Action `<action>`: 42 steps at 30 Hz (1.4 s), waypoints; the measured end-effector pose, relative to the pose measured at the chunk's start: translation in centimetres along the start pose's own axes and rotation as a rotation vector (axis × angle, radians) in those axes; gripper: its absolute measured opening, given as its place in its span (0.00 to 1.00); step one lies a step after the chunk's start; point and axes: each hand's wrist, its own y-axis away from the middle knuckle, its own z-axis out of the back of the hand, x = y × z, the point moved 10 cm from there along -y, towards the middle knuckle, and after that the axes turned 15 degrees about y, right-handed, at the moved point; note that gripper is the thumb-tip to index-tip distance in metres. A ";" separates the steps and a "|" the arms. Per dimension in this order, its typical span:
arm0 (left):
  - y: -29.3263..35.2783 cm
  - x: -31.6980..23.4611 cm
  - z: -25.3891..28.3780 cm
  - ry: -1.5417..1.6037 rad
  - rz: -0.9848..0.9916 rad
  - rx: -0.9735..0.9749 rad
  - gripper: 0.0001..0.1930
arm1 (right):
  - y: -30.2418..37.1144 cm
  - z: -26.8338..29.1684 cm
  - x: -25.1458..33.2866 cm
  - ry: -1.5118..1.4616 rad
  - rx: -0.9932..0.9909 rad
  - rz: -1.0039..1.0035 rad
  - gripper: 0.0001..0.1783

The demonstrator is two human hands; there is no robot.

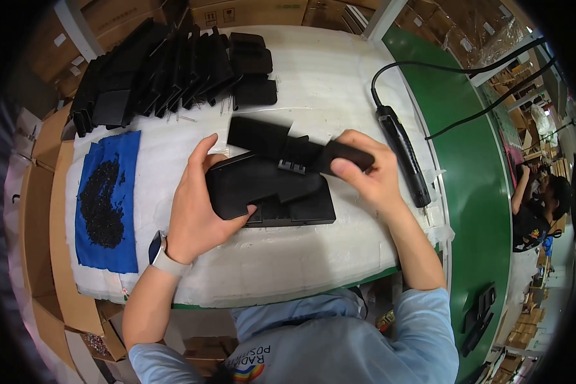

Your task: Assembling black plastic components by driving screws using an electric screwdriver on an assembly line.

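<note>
My left hand (201, 201) is wrapped round the left end of a flat black plastic housing (256, 185) on the white padded table. Its thumb presses the near side and its fingers curl over the far side. Above the housing, my right hand (371, 169) grips one end of a long black plastic part (259, 134), thumb on top. This part is tilted and partly smeared by motion, with a small notched grey-black piece (292, 166) at its lower edge. Whether the part touches the housing I cannot tell.
A pile of black plastic parts (166, 70) and thin metal pins stand at the back left. Small black screws (102, 205) lie on a blue cloth (128, 249). At the right rests a corded electric screwdriver (404, 153). Beyond it runs a green surface (454, 160); another person (537, 211) works far right.
</note>
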 end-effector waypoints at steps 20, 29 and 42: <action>2.8 -2.9 -0.1 -0.101 -0.131 -0.038 0.49 | 0.0 -6.7 -1.0 -0.462 0.297 -0.209 0.30; 2.5 0.2 -3.7 0.260 0.010 0.377 0.52 | 0.1 -0.4 -2.7 -0.381 -0.214 -0.110 0.34; 0.7 0.2 -4.0 -0.248 -0.043 0.279 0.38 | -0.8 3.2 -5.9 -0.728 -0.506 -0.182 0.31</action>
